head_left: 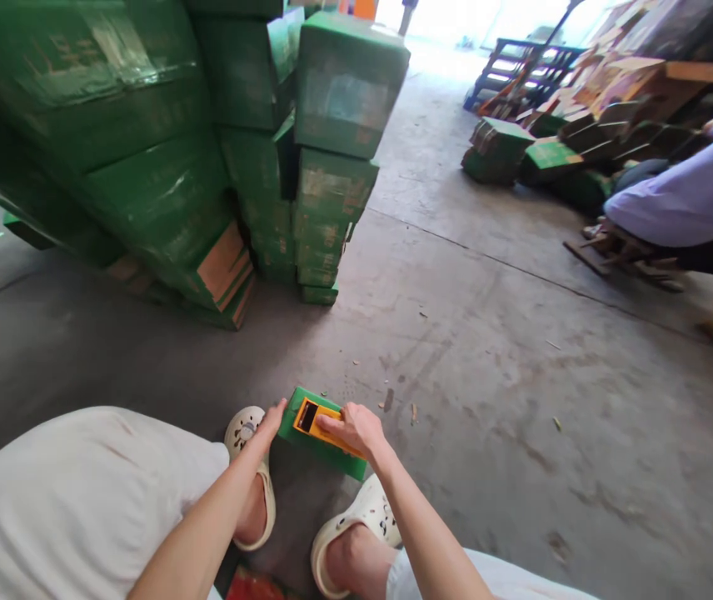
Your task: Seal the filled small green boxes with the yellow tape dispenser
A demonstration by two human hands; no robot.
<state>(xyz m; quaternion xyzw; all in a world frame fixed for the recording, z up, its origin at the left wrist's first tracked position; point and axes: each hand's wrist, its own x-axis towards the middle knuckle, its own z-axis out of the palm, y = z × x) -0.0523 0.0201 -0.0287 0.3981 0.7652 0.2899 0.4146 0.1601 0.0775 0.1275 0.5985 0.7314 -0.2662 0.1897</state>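
Observation:
A small green box [345, 463] lies on the floor between my feet. On top of it rests a yellow-orange rectangular object [310, 419] with a dark panel at its left end; its exact kind is unclear. My right hand [356, 427] grips this object from the right, thumb laid along its upper face. At the green box's left end, my left hand [271, 422] has its fingers stretched out flat against or close to the edge. Cream clogs with small charms are on my feet, the left clog [245, 425] beside my left hand and the right clog [366, 510] near the box.
Tall stacks of green cartons [350, 92] stand ahead and to the left. More green cartons [500, 146] are piled at the far right near a blue pallet [519, 62]. A person in a lavender top [687, 187] sits low at right. Scraps [414, 413] dot the concrete floor.

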